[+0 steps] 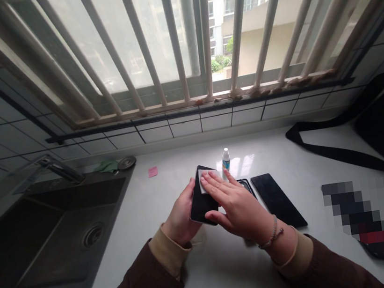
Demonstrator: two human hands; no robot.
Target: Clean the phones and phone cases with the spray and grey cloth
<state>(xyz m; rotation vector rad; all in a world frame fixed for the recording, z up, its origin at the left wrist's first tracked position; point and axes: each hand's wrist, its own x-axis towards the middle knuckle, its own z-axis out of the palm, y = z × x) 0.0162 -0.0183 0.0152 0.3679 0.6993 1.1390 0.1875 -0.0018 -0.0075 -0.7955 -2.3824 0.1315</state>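
Observation:
My left hand (182, 216) is closed around the left side of a smartphone (203, 208) with a dark screen, held tilted above the counter. Across the upper part of that screen lies a small white wipe (203, 186). The fingers of my right hand (237, 204) press flat on the wipe, pinning it to the glass, with the thumb stretched toward the phone's lower edge. Just beyond the fingertips stands a small white bottle (226, 159) with a colourful label. A dark-edged object (247, 185), perhaps a phone case, is partly hidden behind my right hand.
A black tablet-like slab (279, 201) lies right of my hands on the white counter (146, 225). Farther right are a black strap (341, 148) and a pixelated patch. At left is a dark sink (66, 241) with a faucet (63, 169). A pink note (152, 172) lies near it.

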